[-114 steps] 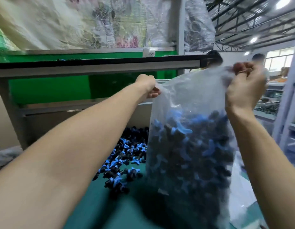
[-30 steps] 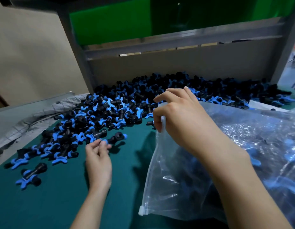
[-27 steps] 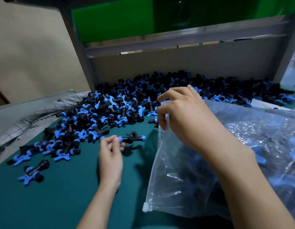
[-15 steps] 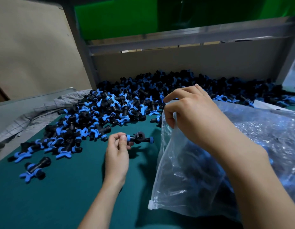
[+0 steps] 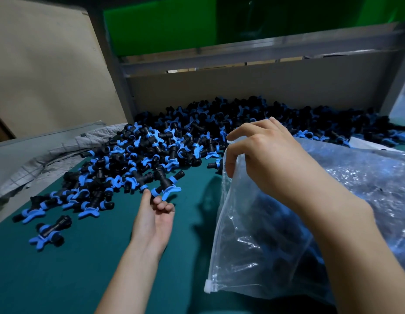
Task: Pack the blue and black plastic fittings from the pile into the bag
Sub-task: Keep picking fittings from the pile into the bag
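Over the worktop (image 5: pixel 61 279), pinches one fitting (image 5: pixel 161 179) in left hand (image 5: pixel 155 219), grips bag (image 5: pixel 253 245) mouth with right hand (image 5: pixel 262 159); risks dropping it short through sagging film.

Desk (image 5: pixel 61 279): dark teal top. Rumpled grey checked cloth (image 5: pixel 49 155) lies off the desk's far-left edge. Grey metal post (image 5: pixel 111 71) stands upright at the back left, joined to a grey horizontal rail (image 5: pixel 265 53). Green panel (image 5: pixel 163 26) sits above the rail, beige back board (image 5: pixel 242 87) below it. Beige wall (image 5: pixel 38 75) stands left of the post. White sheet (image 5: pixel 364 145), partly hidden, far right.
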`<state>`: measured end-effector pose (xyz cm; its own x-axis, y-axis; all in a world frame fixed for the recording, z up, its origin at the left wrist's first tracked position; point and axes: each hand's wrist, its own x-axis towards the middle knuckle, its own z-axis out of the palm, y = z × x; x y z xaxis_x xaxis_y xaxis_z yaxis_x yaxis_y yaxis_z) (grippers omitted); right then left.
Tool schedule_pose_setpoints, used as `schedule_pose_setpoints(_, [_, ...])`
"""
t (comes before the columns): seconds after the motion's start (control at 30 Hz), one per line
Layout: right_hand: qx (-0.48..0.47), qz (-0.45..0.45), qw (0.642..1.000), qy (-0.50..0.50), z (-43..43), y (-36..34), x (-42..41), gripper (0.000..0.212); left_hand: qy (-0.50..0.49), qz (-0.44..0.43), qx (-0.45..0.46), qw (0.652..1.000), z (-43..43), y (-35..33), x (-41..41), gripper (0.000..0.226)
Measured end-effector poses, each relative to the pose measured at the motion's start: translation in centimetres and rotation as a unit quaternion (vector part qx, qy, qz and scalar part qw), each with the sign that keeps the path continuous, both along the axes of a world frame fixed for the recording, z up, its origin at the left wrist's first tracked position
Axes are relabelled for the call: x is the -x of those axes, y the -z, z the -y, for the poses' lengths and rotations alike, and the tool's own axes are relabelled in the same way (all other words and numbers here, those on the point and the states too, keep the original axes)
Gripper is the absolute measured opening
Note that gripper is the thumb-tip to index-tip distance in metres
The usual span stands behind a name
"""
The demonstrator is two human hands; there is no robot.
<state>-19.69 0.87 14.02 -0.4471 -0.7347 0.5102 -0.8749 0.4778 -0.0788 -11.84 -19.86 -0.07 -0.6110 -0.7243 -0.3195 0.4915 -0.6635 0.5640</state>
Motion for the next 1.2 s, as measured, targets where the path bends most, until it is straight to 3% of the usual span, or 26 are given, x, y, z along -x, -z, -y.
schedule_pose_setpoints(0.17, [0.004, 0.004, 1.0, 0.003, 0.1, 0.1, 0.0, 0.05, 0.05, -0.056, -0.039, 0.996, -0.1, 0.1, -0.3, 0.024])
schedule_pose_setpoints(0.27, [0.001, 0.01, 1.0, 0.006, 0.1, 0.2, 0.0, 0.049, 0.113, -0.12, -0.027, 0.986, -0.3, 0.0, -0.8, 0.011])
schedule_pose_setpoints(0.4, [0.0, 0.015, 1.0, 0.002, 0.1, 0.0, -0.1, 0.047, 0.144, -0.141, -0.005, 0.979, -0.6, 0.1, -1.0, 0.009])
schedule_pose_setpoints(0.47, [-0.001, 0.015, 1.0, 0.0, 0.1, 0.0, -0.2, 0.045, 0.152, -0.143, 0.0, 0.978, -0.6, 0.0, -1.0, 0.029])
schedule_pose_setpoints(0.5, [-0.002, 0.016, 1.0, -0.001, 0.0, 0.0, -0.3, 0.045, 0.154, -0.134, 0.006, 0.979, -0.7, -0.1, -1.1, 0.031])
schedule_pose_setpoints(0.57, [-0.004, 0.017, 1.0, -0.004, 0.0, 0.0, -0.4, 0.044, 0.144, -0.103, 0.024, 0.984, -0.7, -0.2, -0.8, 0.011])
schedule_pose_setpoints(0.67, [-0.008, 0.015, 1.0, -0.004, 0.0, -0.1, -0.4, 0.045, 0.098, -0.041, 0.082, 0.991, -0.7, -0.4, -0.2, 0.018])
schedule_pose_setpoints(0.9, [-0.008, 0.004, 1.0, -0.001, -0.1, -0.1, -0.3, 0.038, 0.067, 0.053, 0.256, 0.963, -2.0, -0.1, 0.4, 0.003])
schedule_pose_setpoints(1.03, [0.003, 0.013, 1.0, -0.004, -0.1, -0.2, -0.4, 0.034, 0.082, 0.039, 0.284, 0.955, -2.4, -0.9, -0.1, 0.005])
schedule_pose_setpoints(1.2, [0.033, 0.01, 0.999, -0.007, 0.1, -0.3, -0.7, 0.029, 0.182, 0.004, 0.356, 0.917, -5.3, -2.4, -1.0, 0.01])
